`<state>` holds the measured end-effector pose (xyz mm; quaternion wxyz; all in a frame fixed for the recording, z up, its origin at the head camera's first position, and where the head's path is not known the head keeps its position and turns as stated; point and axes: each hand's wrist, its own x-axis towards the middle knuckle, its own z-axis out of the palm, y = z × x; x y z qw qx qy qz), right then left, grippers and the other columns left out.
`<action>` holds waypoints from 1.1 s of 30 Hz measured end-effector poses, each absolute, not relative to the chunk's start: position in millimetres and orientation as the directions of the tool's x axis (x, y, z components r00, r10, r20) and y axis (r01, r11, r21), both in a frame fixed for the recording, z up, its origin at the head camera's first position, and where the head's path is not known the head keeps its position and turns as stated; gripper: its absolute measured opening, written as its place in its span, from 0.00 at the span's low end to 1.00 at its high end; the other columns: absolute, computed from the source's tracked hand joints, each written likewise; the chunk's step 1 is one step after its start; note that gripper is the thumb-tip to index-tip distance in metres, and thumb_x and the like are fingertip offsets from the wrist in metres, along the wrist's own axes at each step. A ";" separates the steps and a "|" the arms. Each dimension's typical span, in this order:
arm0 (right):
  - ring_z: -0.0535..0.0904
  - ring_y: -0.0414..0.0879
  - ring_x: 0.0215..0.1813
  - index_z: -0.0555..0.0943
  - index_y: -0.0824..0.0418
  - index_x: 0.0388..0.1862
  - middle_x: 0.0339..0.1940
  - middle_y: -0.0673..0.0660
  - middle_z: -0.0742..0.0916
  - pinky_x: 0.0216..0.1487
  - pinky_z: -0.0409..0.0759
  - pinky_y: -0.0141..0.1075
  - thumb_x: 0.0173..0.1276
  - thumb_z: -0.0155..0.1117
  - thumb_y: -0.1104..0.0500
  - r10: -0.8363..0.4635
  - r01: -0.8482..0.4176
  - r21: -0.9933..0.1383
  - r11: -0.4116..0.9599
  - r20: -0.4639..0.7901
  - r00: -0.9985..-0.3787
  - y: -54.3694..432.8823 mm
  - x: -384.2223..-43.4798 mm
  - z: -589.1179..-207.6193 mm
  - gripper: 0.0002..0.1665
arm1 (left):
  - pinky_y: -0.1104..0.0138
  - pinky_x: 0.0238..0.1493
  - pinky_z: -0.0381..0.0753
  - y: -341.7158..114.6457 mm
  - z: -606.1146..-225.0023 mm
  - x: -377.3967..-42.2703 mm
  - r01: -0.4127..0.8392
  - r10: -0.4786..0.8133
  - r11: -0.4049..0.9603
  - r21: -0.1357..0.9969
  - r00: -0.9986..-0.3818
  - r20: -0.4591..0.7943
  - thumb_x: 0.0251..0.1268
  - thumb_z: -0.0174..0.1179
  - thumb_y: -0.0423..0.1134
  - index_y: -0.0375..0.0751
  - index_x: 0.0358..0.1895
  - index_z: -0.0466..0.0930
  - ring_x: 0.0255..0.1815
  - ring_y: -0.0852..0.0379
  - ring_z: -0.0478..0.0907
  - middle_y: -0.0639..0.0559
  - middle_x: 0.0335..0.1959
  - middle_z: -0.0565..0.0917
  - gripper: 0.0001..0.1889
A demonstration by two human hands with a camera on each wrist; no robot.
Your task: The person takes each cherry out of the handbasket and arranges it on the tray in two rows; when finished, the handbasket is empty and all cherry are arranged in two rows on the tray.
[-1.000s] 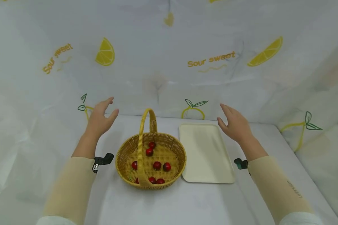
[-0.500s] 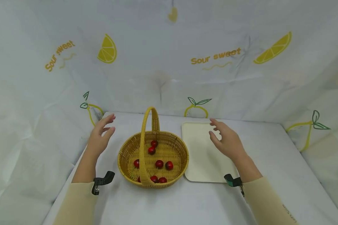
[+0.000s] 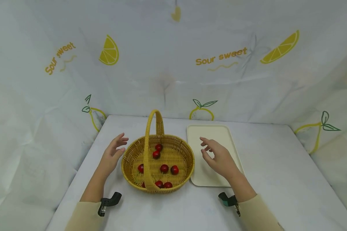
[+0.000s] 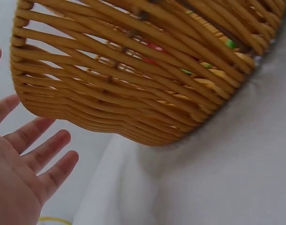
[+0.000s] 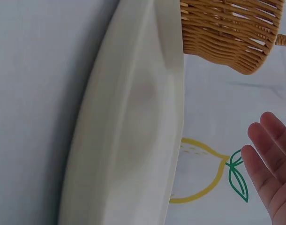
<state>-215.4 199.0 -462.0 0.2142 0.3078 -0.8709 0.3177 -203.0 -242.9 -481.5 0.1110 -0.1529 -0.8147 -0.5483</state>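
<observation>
A yellow-brown wicker basket (image 3: 127, 160) with a tall arched handle stands on the white table. Several small dark-red round fruits (image 3: 164, 168) lie scattered on its floor. My left hand (image 3: 111, 157) hovers just off the basket's left rim, holding nothing; in the left wrist view its fingers spread beside the woven wall (image 4: 110, 84). Over the cream tray (image 3: 202, 178) is my right hand (image 3: 219, 158), fingers relaxed and nothing in them. In the right wrist view that hand appears at the right edge, apart from both tray and basket.
White cloth printed with lemons and "Sour sweet" lettering (image 3: 221, 57) hangs behind and at the sides of the table (image 3: 277, 166). The tray sits close against the basket's right side. Black wrist cameras (image 3: 110, 202) are strapped below both hands.
Both hands have come down and inward: the left toward the basket's left rim, the right leftward over the tray. The basket, fruits and tray stay where they were on the table.
</observation>
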 end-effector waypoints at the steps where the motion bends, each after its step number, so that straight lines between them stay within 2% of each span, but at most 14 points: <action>1: 0.85 0.46 0.42 0.77 0.61 0.69 0.47 0.53 0.87 0.43 0.84 0.47 0.67 0.68 0.68 -0.401 -0.676 -0.422 0.604 0.572 -0.715 197.0 -214.4 -464.0 0.31 | 0.47 0.67 0.68 -242.9 -484.9 -202.4 0.364 0.134 0.336 0.869 -0.931 0.339 0.79 0.50 0.30 0.42 0.80 0.59 0.69 0.36 0.69 0.36 0.69 0.74 0.29; 5: 0.84 0.46 0.41 0.78 0.60 0.67 0.46 0.54 0.87 0.42 0.84 0.46 0.67 0.69 0.68 -0.403 -0.682 -0.438 0.586 0.572 -0.714 189.4 -210.0 -468.8 0.29 | 0.70 0.62 0.70 -240.7 -493.9 -201.4 0.337 0.158 0.298 0.893 -0.940 0.302 0.80 0.49 0.31 0.38 0.79 0.61 0.68 0.35 0.70 0.34 0.69 0.73 0.27; 7: 0.83 0.47 0.41 0.79 0.60 0.66 0.46 0.56 0.88 0.42 0.84 0.45 0.67 0.69 0.68 -0.406 -0.682 -0.447 0.578 0.568 -0.716 185.4 -207.8 -469.7 0.28 | 0.75 0.60 0.69 -239.4 -496.6 -201.0 0.313 0.162 0.276 0.909 -0.947 0.277 0.81 0.48 0.32 0.35 0.78 0.62 0.68 0.35 0.69 0.33 0.70 0.72 0.26; 9: 0.83 0.48 0.41 0.79 0.61 0.66 0.46 0.57 0.88 0.42 0.83 0.44 0.68 0.68 0.67 -0.413 -0.687 -0.451 0.570 0.565 -0.714 181.3 -206.0 -469.8 0.27 | 0.76 0.59 0.69 -238.5 -498.4 -200.3 0.277 0.153 0.270 0.922 -0.958 0.243 0.81 0.48 0.34 0.35 0.78 0.62 0.69 0.35 0.69 0.32 0.70 0.71 0.26; 11: 0.83 0.48 0.42 0.80 0.61 0.65 0.45 0.56 0.87 0.42 0.83 0.43 0.68 0.68 0.67 -0.422 -0.694 -0.447 0.565 0.566 -0.708 177.2 -204.7 -469.2 0.26 | 0.73 0.61 0.70 -238.0 -500.0 -199.7 0.232 0.140 0.266 0.936 -0.970 0.200 0.82 0.49 0.36 0.37 0.78 0.63 0.70 0.36 0.68 0.34 0.71 0.71 0.26; 14: 0.84 0.48 0.44 0.81 0.63 0.64 0.47 0.55 0.87 0.45 0.83 0.41 0.69 0.68 0.66 -0.440 -0.709 -0.442 0.550 0.567 -0.696 171.0 -203.6 -467.2 0.24 | 0.60 0.67 0.69 -237.2 -501.9 -199.0 0.175 0.126 0.258 0.950 -0.981 0.147 0.82 0.49 0.40 0.39 0.78 0.63 0.73 0.37 0.66 0.36 0.74 0.69 0.26; 18: 0.82 0.44 0.45 0.82 0.65 0.60 0.46 0.54 0.88 0.48 0.83 0.40 0.68 0.68 0.67 -0.469 -0.734 -0.443 0.515 0.571 -0.674 162.7 -202.3 -464.9 0.21 | 0.44 0.74 0.57 -236.1 -506.9 -199.4 0.138 0.134 0.234 0.962 -0.985 0.109 0.83 0.49 0.42 0.40 0.78 0.63 0.77 0.39 0.60 0.38 0.77 0.66 0.26; 20: 0.81 0.42 0.44 0.83 0.64 0.58 0.45 0.55 0.88 0.48 0.82 0.40 0.67 0.69 0.67 -0.487 -0.751 -0.436 0.497 0.576 -0.657 157.4 -202.7 -464.3 0.19 | 0.42 0.75 0.53 -236.8 -509.7 -200.0 0.126 0.133 0.216 0.968 -0.986 0.099 0.82 0.48 0.41 0.40 0.78 0.64 0.78 0.39 0.58 0.39 0.77 0.65 0.26; 24: 0.79 0.41 0.40 0.85 0.64 0.55 0.44 0.54 0.88 0.42 0.81 0.38 0.68 0.69 0.66 -0.515 -0.773 -0.425 0.470 0.579 -0.632 147.3 -203.8 -462.8 0.17 | 0.42 0.75 0.53 -237.4 -511.0 -200.1 0.114 0.123 0.200 0.973 -0.988 0.091 0.82 0.47 0.41 0.41 0.78 0.63 0.78 0.40 0.60 0.39 0.77 0.66 0.26; 27: 0.78 0.42 0.38 0.85 0.64 0.54 0.43 0.52 0.88 0.38 0.80 0.36 0.68 0.69 0.65 -0.521 -0.769 -0.435 0.470 0.567 -0.639 141.5 -204.8 -461.8 0.15 | 0.44 0.76 0.52 -236.9 -510.9 -200.7 0.112 0.128 0.177 0.978 -0.988 0.090 0.82 0.46 0.40 0.40 0.78 0.63 0.79 0.41 0.58 0.39 0.78 0.65 0.26; 29: 0.80 0.42 0.41 0.86 0.63 0.54 0.45 0.50 0.88 0.41 0.81 0.37 0.68 0.69 0.65 -0.524 -0.760 -0.437 0.482 0.551 -0.649 138.4 -205.7 -461.9 0.15 | 0.44 0.77 0.49 -236.2 -510.8 -201.3 0.110 0.140 0.154 0.982 -0.986 0.089 0.82 0.45 0.40 0.38 0.78 0.63 0.80 0.41 0.55 0.40 0.79 0.63 0.26; 33: 0.83 0.45 0.52 0.86 0.63 0.54 0.49 0.51 0.88 0.54 0.82 0.42 0.69 0.69 0.63 -0.553 -0.746 -0.428 0.510 0.502 -0.665 131.4 -206.4 -459.1 0.15 | 0.44 0.78 0.45 -236.3 -511.1 -202.9 0.099 0.159 0.106 0.989 -0.984 0.081 0.82 0.44 0.39 0.37 0.78 0.64 0.81 0.42 0.51 0.41 0.79 0.62 0.26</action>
